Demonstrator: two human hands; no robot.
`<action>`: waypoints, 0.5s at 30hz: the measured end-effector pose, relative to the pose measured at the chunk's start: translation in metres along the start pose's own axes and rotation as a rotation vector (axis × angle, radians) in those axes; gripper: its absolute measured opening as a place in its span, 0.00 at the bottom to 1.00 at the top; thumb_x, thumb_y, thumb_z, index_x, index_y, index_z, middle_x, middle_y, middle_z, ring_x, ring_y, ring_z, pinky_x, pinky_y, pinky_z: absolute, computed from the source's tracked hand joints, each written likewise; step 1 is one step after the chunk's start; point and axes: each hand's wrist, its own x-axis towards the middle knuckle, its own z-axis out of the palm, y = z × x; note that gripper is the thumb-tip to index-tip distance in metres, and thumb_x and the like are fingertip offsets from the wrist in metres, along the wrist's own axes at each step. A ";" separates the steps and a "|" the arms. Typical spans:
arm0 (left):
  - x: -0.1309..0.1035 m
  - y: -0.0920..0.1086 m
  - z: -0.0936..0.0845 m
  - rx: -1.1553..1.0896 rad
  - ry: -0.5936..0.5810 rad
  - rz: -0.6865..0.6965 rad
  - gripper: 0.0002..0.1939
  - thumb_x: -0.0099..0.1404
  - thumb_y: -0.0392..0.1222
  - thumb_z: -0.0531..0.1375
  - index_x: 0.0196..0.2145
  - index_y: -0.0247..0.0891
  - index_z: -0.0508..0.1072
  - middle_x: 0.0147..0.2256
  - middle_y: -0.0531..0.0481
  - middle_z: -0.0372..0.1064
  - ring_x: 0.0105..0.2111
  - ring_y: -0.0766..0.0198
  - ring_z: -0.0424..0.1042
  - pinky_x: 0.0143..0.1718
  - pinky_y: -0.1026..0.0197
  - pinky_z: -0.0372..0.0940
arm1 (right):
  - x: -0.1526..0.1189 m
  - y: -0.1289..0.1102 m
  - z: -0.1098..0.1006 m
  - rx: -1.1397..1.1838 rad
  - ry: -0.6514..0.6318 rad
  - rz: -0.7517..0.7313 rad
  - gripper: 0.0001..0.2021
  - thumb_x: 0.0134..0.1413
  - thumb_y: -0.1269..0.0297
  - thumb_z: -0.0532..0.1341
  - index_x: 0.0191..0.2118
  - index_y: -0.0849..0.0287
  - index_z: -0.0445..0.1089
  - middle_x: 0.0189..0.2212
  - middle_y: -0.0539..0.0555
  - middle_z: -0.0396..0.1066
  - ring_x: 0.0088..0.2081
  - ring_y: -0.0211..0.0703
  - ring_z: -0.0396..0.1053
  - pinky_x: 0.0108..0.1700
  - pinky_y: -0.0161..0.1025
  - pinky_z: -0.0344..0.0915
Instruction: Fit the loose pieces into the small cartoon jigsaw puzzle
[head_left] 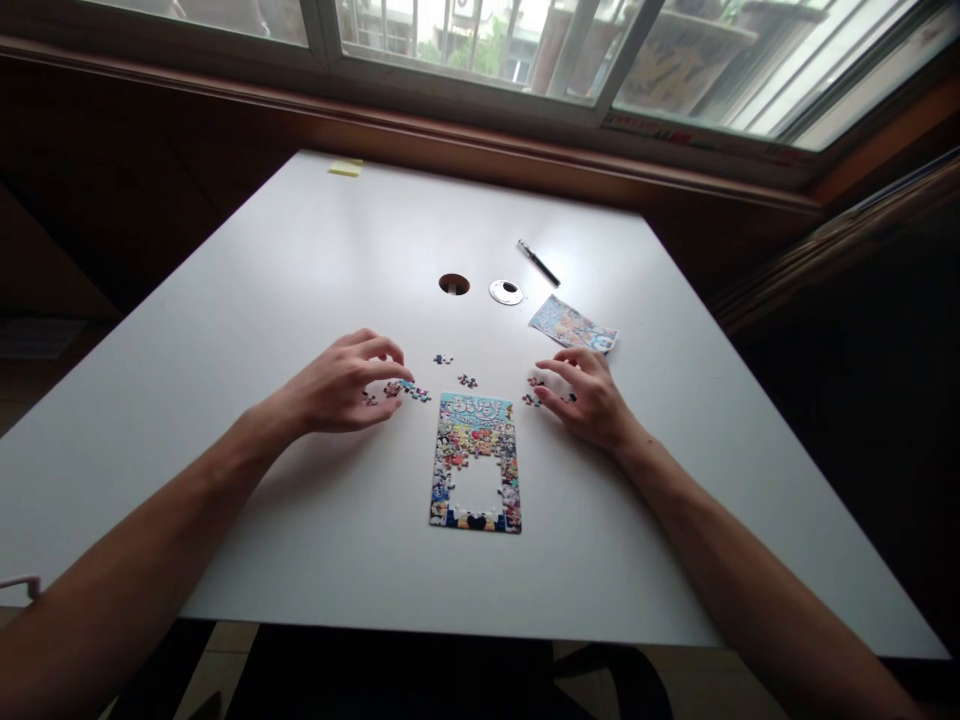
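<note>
A jigsaw puzzle (442,480) lies on the white table in front of me, its border and upper part joined around a white gap. My left hand (349,385) hovers left of it with fingers apart, close to a cluster of loose puzzle pieces (409,389). To the right, my right hand (585,395) has its fingers curved and spread over a few more puzzle pieces (532,400), partly hidden by it. I see nothing held in either hand. Two small groups of pieces, one dark blue (442,359) and one multicoloured (468,381), lie above the puzzle.
A printed picture sheet (574,325) lies beyond my right hand. Farther back are a black pen (538,263), a round cap (506,292) and a cable hole (454,285) in the table (337,540). Yellow sticky notes (346,168) are at the far left corner, below the window.
</note>
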 end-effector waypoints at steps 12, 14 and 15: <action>-0.001 -0.013 0.000 -0.123 -0.080 -0.111 0.09 0.66 0.43 0.61 0.40 0.40 0.79 0.42 0.45 0.72 0.42 0.59 0.71 0.44 0.59 0.67 | -0.005 0.000 -0.001 0.169 -0.055 0.021 0.07 0.60 0.63 0.63 0.42 0.55 0.76 0.41 0.57 0.71 0.45 0.50 0.69 0.52 0.52 0.66; 0.000 -0.012 -0.001 -0.124 -0.071 -0.117 0.08 0.65 0.44 0.61 0.39 0.40 0.78 0.42 0.45 0.73 0.43 0.58 0.72 0.45 0.58 0.67 | -0.005 0.000 -0.002 0.181 -0.048 0.021 0.06 0.60 0.63 0.63 0.41 0.55 0.76 0.40 0.57 0.71 0.44 0.50 0.69 0.52 0.52 0.66; 0.000 -0.011 -0.002 -0.140 -0.065 -0.131 0.08 0.65 0.44 0.61 0.38 0.39 0.78 0.41 0.46 0.74 0.42 0.59 0.72 0.45 0.58 0.67 | -0.005 0.000 -0.002 0.185 -0.047 0.022 0.06 0.59 0.63 0.63 0.41 0.55 0.76 0.40 0.57 0.72 0.44 0.50 0.69 0.52 0.52 0.66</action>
